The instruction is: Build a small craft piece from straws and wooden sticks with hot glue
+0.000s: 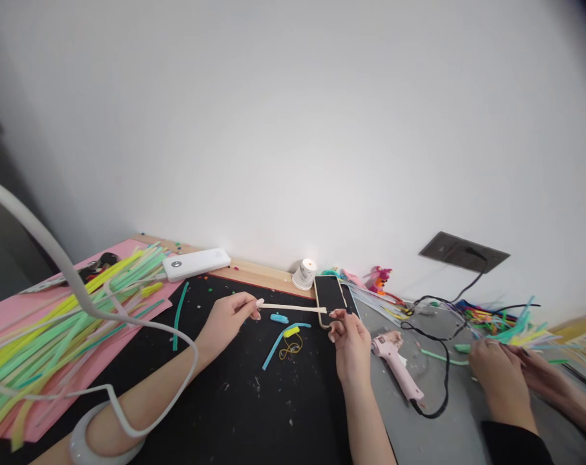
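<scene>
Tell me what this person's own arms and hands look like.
The left forearm and right forearm are bare, with no sleeves in view. A thick, smooth, pale ring appears to encircle the left forearm. A white cable loops across it. The left hand shows a pale, perhaps polished nail; the right hand shows no jewellery.

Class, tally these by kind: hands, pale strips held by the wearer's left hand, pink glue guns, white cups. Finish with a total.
Hands: 4 (left hand, right hand, black-sleeved hand, hand beside it)
Held pale strip: 1
Pink glue gun: 1
White cup: 1
Total: 7
</scene>
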`<state>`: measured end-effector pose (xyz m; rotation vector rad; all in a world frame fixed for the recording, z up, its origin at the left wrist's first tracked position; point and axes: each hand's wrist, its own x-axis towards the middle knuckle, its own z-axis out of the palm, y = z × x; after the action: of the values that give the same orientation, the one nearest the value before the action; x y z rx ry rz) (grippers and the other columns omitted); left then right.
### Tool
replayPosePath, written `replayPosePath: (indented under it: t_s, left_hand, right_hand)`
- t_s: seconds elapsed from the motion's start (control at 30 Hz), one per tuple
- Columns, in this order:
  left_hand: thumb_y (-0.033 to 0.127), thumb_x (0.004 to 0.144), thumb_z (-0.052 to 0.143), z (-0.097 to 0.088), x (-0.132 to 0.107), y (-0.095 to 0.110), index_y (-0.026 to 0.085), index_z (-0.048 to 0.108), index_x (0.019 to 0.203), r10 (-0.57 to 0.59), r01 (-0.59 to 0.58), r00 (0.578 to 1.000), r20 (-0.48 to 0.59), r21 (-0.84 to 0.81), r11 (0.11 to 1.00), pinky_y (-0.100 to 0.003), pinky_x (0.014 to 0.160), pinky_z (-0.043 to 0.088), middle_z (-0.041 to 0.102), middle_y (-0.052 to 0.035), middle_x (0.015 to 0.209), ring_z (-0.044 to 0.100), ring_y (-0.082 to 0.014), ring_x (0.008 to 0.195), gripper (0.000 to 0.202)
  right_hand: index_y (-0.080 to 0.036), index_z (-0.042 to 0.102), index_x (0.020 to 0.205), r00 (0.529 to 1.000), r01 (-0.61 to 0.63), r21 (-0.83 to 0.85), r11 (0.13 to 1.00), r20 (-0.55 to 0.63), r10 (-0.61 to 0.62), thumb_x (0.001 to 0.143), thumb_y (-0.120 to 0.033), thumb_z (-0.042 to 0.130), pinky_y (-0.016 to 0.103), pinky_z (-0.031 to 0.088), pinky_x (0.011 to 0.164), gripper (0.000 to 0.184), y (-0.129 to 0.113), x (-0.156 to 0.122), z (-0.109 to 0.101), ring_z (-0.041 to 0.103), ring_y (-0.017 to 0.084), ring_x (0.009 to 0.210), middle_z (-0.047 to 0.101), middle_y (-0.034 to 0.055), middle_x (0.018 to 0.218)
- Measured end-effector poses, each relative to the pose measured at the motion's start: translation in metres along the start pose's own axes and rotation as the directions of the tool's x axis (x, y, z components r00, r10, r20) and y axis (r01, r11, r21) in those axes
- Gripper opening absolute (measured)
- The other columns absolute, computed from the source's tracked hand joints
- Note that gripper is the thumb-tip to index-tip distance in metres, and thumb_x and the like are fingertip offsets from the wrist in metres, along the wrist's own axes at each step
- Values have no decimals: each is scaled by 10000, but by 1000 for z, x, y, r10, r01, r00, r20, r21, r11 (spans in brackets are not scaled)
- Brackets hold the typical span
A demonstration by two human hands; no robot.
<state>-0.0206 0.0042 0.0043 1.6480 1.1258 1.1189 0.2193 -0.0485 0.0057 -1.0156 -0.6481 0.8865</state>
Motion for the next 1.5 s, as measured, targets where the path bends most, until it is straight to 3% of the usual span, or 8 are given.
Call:
replayPosePath:
  t_s: [0.27,0.6,0.67,0.77,0.9,1.2,1.3,1.5]
  left_hand:
    - [433,808,533,1,3,-5,179,595,655,-37,37,999,-6,-92,995,-298,721,501,659,-7,645,637,-183,671,303]
    - [423,808,532,0,2,-4,180,587,647,-34,33,999,-4,-105,994,-299,714,512,643,-5,638,631,-179,657,297]
    - [418,807,533,0,2,-3,178,589,647,-33,33,999,-2,-110,993,-297,707,510,639,-5,635,627,-176,652,294]
    - [421,808,534,1,2,-2,179,594,661,-31,31,1000,5,-116,993,-299,707,507,636,-3,636,623,-175,652,289]
    - [412,809,526,1,1,2,181,590,656,-24,27,999,29,-120,992,-291,688,499,625,2,624,615,-171,637,284]
    - [368,818,513,1,-2,9,180,580,627,-15,40,982,190,-128,991,-274,676,481,611,10,613,604,-156,629,276]
    - [381,821,515,1,-2,7,176,571,621,-30,64,977,211,-154,986,-275,671,481,606,9,606,602,-154,620,293]
    - [417,800,536,3,1,2,171,554,610,-88,136,970,228,-205,969,-283,653,488,589,15,586,604,-158,601,311]
  right_hand:
    - [-199,586,721,999,-42,147,988,18,39,670,-299,725,213,374,461,179,-5,4,-6,515,105,592,610,8,825]
    - [-197,434,489,951,-140,-9,990,278,137,784,-354,622,229,279,410,383,2,-7,7,315,95,433,364,-54,479]
    - [-188,451,490,945,-153,-45,987,285,160,779,-349,630,219,273,405,377,3,-8,8,313,86,432,395,-48,485]
    - [-186,621,706,964,-102,-116,988,233,127,736,-313,683,207,306,418,145,3,-8,8,413,87,497,599,5,732]
    - [-233,643,1028,982,-14,-158,987,185,44,699,-269,710,217,375,478,337,1,-7,7,515,122,651,630,43,1028]
    - [-200,696,859,973,91,-210,974,229,-42,754,-256,670,221,362,498,121,1,-7,5,469,100,596,643,30,844]
    - [-196,692,860,970,94,-206,974,239,-43,757,-265,669,222,357,498,126,2,-6,4,459,93,579,642,33,859]
    - [-174,663,834,972,44,-295,954,233,27,769,-350,655,194,225,405,188,3,-7,5,361,66,458,536,-29,586]
